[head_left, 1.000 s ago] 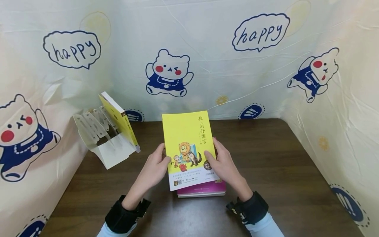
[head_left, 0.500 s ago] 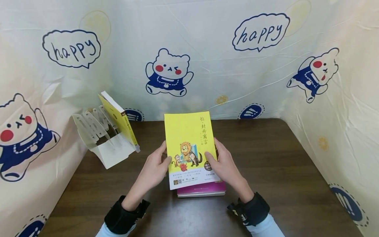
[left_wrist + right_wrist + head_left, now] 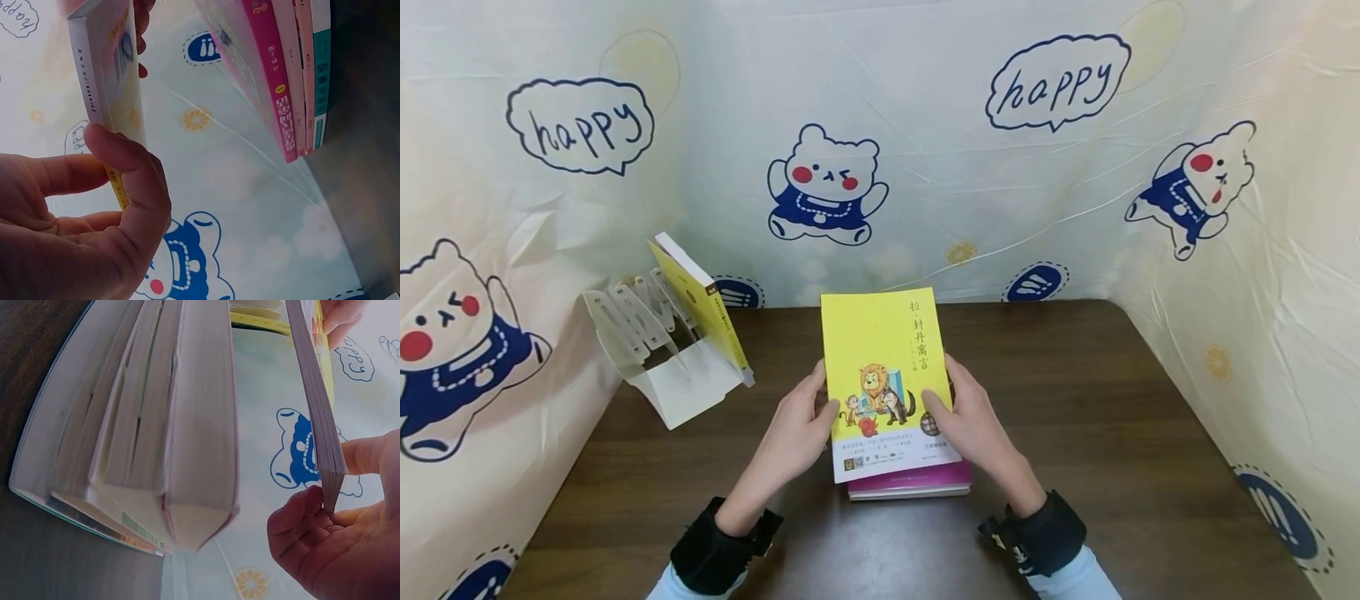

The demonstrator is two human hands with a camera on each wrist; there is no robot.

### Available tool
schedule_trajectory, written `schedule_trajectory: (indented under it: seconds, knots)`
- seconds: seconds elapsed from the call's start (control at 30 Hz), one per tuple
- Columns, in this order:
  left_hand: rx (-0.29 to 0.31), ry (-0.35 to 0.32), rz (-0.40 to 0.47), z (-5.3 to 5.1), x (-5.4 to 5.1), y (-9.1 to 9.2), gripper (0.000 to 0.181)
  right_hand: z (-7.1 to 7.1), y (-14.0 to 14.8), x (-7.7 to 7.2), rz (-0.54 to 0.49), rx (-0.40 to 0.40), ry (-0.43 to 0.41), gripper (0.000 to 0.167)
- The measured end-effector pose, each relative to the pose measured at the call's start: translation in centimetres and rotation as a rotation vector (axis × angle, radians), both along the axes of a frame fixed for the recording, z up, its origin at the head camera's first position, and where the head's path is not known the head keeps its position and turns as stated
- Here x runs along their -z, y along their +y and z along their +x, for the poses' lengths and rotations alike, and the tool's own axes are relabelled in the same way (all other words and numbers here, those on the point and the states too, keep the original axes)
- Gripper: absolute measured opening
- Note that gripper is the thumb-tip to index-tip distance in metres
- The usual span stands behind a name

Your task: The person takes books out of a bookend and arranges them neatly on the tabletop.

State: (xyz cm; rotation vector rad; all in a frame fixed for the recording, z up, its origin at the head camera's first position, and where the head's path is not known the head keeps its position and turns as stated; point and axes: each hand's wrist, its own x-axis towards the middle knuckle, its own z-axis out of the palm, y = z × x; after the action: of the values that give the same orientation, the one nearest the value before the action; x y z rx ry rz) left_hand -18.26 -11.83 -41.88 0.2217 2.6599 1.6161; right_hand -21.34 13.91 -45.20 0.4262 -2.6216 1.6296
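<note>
A yellow book (image 3: 880,342) with a lion and other animals on its cover is held between both hands. My left hand (image 3: 797,425) grips its left edge, thumb on the front cover; in the left wrist view its fingers curl round the book's spine (image 3: 87,75). On the opposite edge my right hand (image 3: 970,408) pinches it with the thumb in front, and the right wrist view shows the page edges (image 3: 315,394) there. Below the held book lies a stack of books with a magenta one (image 3: 917,477) on top, apart from it in both wrist views.
A white book rack (image 3: 688,392) with several dividers stands at the left rear of the brown table (image 3: 1112,433). One yellow book (image 3: 703,300) leans upright in its right end. Patterned cloth (image 3: 940,167) walls the table's back and sides.
Both hands have shifted the yellow book slightly to the right, and it sits a little lower in the head view. The grip looks the same; stack and rack have stayed put.
</note>
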Motion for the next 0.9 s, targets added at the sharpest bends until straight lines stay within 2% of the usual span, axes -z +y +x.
schedule_trajectory:
  seconds: [0.2, 0.6, 0.9]
  knots:
    - [-0.026, -0.009, -0.010, 0.01, 0.24, 0.24, 0.069, 0.08, 0.06, 0.18, 0.007, 0.009, -0.015, 0.068]
    - [-0.038, -0.012, -0.051, -0.15, 0.58, 0.56, 0.068, 0.11, 0.19, 0.29, 0.052, 0.022, -0.024, 0.064]
    - [-0.061, 0.013, -0.078, -0.42, 0.88, 0.63, 0.070, 0.23, 0.28, 0.23, 0.072, 0.033, -0.041, 0.064]
